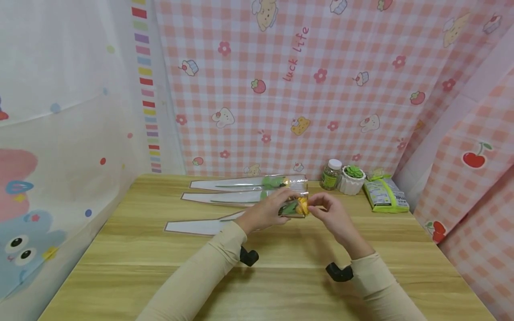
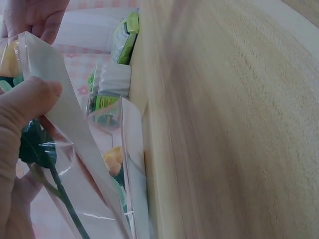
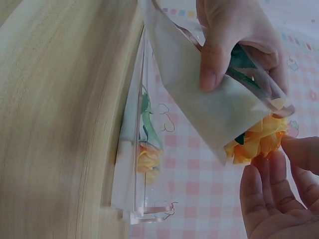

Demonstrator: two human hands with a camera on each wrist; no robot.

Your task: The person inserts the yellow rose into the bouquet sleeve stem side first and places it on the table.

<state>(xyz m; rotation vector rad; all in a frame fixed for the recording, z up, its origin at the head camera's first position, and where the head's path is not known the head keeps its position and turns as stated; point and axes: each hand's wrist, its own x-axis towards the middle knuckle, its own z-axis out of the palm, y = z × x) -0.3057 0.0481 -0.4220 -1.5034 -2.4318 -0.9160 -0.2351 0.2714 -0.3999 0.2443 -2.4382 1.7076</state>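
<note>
My left hand (image 1: 267, 210) grips a clear-fronted, white-backed flower sleeve (image 3: 192, 102), its thumb pressed on the white back. Inside lies a single yellow rose (image 3: 256, 140) with green leaves; its bloom pokes out at the wide end. From the right, my right hand (image 1: 331, 216) pinches the petals between thumb and fingertips (image 3: 274, 167). The stem (image 2: 62, 194) runs down the sleeve in the left wrist view. Behind the hands, two similar sleeved roses lie on the table, a far one (image 1: 241, 183) and a nearer one (image 1: 209, 196).
At the table's back right stand a white-capped jar (image 1: 331, 174), a succulent in a white pot (image 1: 352, 180) and a green-and-grey packet (image 1: 386, 195). A pink checked curtain (image 1: 281, 102) hangs behind the wooden table (image 1: 289, 285).
</note>
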